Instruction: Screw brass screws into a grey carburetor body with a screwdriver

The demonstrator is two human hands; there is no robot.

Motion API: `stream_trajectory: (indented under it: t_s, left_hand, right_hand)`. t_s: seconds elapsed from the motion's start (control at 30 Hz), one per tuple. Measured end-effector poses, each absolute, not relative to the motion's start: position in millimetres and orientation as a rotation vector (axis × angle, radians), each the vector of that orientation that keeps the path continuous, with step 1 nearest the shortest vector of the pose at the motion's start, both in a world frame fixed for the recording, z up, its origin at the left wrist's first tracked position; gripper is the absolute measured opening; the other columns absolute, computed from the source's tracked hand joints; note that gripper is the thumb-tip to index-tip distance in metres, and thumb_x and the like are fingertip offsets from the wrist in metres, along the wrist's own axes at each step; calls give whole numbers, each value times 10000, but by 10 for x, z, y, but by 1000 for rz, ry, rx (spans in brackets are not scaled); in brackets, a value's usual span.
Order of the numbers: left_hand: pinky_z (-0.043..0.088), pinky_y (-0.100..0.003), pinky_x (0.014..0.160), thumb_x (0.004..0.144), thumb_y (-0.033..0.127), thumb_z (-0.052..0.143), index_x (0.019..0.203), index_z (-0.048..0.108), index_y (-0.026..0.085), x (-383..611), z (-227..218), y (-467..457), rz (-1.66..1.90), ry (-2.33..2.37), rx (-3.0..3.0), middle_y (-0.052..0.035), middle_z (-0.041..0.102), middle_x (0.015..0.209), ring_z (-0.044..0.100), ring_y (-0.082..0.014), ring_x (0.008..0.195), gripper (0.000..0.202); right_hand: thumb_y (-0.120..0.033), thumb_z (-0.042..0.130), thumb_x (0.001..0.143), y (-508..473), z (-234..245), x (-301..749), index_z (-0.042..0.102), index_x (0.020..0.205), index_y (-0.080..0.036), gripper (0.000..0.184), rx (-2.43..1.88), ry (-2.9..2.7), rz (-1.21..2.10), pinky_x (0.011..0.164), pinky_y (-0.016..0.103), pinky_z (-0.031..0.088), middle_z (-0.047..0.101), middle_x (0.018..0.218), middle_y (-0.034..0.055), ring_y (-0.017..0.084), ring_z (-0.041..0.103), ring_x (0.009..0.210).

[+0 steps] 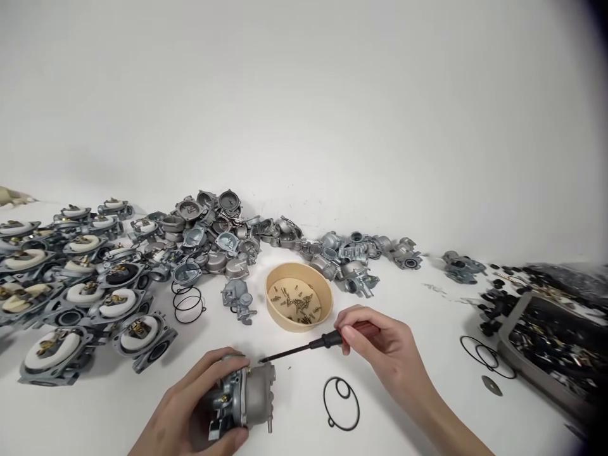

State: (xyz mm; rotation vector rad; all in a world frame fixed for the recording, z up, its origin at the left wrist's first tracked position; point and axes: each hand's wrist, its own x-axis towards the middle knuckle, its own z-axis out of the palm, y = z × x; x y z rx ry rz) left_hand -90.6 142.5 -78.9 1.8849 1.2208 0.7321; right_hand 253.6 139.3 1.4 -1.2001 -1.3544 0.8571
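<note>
Light bright, even and diffuse; soft shadows pooled beneath the metal bodies [53, 351] at left suggest it falls from above. White wall [304, 114] reads pale grey, tabletop [294, 408] somewhat brighter. Muted sheen on metal. Centre fairly crisp, screwdriver [327, 341] outline clear. Wide-lens stretch toward both sides; tray [515, 316] at right skewed, its dark contents smeary. Black vignette bites into the right-hand corners.
</note>
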Motion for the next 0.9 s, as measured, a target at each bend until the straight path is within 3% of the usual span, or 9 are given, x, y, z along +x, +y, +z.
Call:
stream_trajectory:
  t_s: [0.37,0.47,0.53,0.63,0.73,0.9]
  left_hand:
    - [539,-471,1140,838,452,842,1503,600,453,-991,-877,1451,672,1190,2072,-39,546,1634,595,-402,1425,707]
    - [550,-459,1127,831,433,849,1499,608,446,-973,-849,1456,701,1180,2064,-44,566,1618,608,-403,1412,711]
    - [564,-441,1109,815,408,858,1472,645,416,-943,-808,1463,733,1172,2024,-62,586,1599,619,-410,1399,691]
    - [573,-407,1097,809,368,856,1442,681,384,-899,-753,1472,778,1149,1969,-75,612,1570,626,-403,1390,657]
    - [591,-378,1073,826,379,848,1460,664,392,-891,-748,1476,810,1098,1999,-68,629,1555,645,-392,1373,661]
    - [586,-356,1078,856,400,831,1491,619,435,-916,-783,1454,806,1116,2064,-31,609,1579,638,-366,1388,670]
  right_hand:
    - [-449,838,887,1354,3,2413,777,832,-208,255,-1229,-1278,928,633,289,595,720,887,64,170,674,654]
    - [-491,821,891,1341,24,2421,780,929,-211,286,-1252,-1307,974,691,319,632,755,944,84,202,722,724]
    - [-569,751,930,1332,42,2440,773,1007,-205,373,-1307,-1344,1050,668,334,625,748,835,60,185,717,611]
    - [-671,643,964,1330,59,2475,758,935,-183,503,-1424,-1379,1158,456,266,468,634,622,-14,101,550,357]
    - [-651,698,937,1333,55,2485,742,877,-179,477,-1431,-1383,1157,398,236,332,597,611,-29,77,490,337]
    - [-534,729,966,1351,39,2481,731,893,-198,344,-1294,-1389,1096,508,273,501,608,655,-25,98,560,404]
